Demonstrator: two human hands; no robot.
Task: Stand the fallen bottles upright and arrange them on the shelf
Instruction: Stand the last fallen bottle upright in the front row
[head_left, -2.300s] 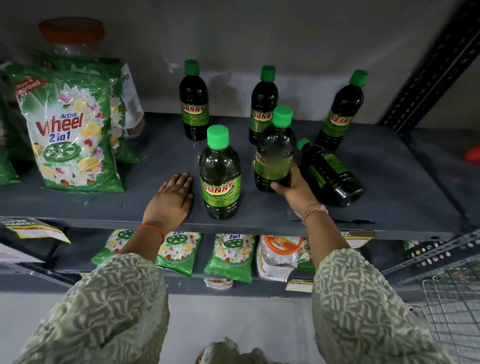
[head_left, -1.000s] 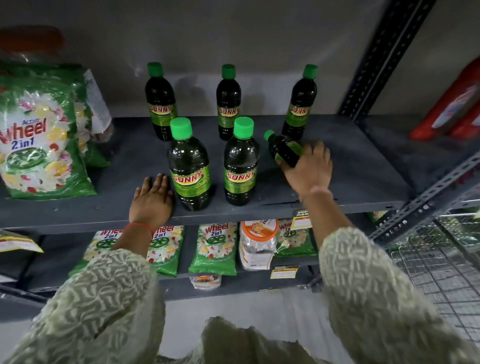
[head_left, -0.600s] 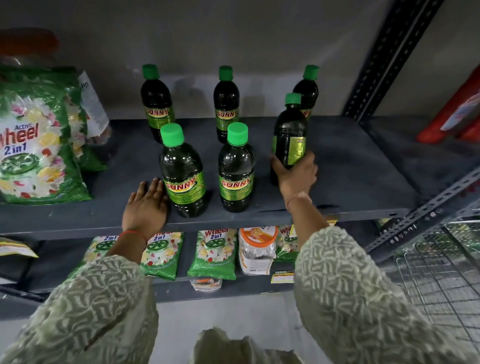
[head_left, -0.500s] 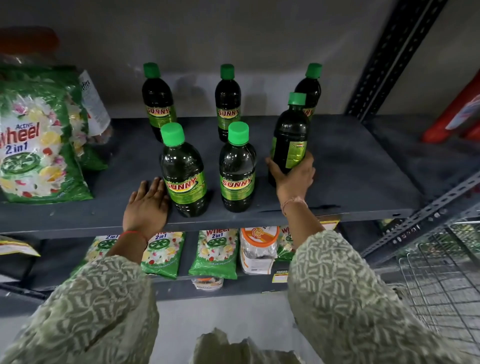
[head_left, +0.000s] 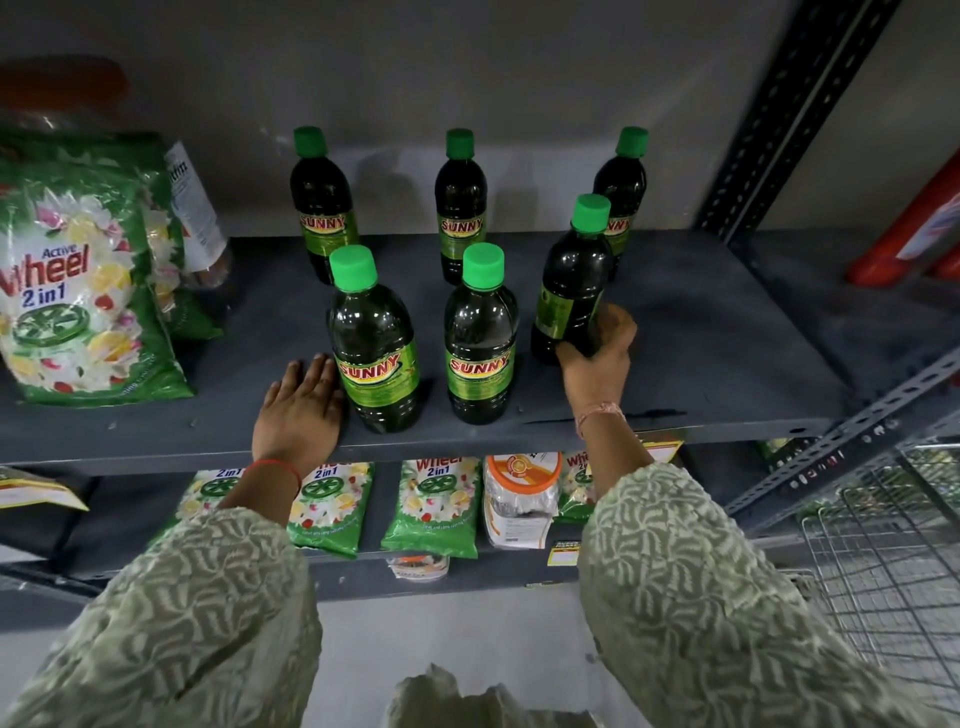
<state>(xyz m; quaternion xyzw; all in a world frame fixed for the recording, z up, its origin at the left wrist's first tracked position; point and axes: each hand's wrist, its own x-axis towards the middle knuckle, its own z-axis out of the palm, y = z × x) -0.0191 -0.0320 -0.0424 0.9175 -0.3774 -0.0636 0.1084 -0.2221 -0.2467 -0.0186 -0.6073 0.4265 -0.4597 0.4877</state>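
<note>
Several dark bottles with green caps and SUNNY labels stand upright on the grey shelf (head_left: 701, 353). Three stand in the back row: left (head_left: 322, 208), middle (head_left: 460, 208), right (head_left: 621, 192). Two stand in front: left (head_left: 373, 343) and middle (head_left: 480, 338). My right hand (head_left: 597, 358) grips the base of a third front bottle (head_left: 571, 283), which stands upright with its label turned away to the left. My left hand (head_left: 298, 410) lies flat on the shelf's front edge, fingers together, beside the front left bottle.
A large green Wheel detergent bag (head_left: 78, 280) stands on the shelf at the left. Red containers (head_left: 914, 228) sit at the far right behind a dark upright post (head_left: 789, 114). Small Wheel packets (head_left: 431, 504) hang on the shelf below. A wire basket (head_left: 893, 561) is at lower right.
My right hand let go of the front middle bottle, picked up the fallen bottle at the right and stood it upright. The left hand stayed flat on the shelf.
</note>
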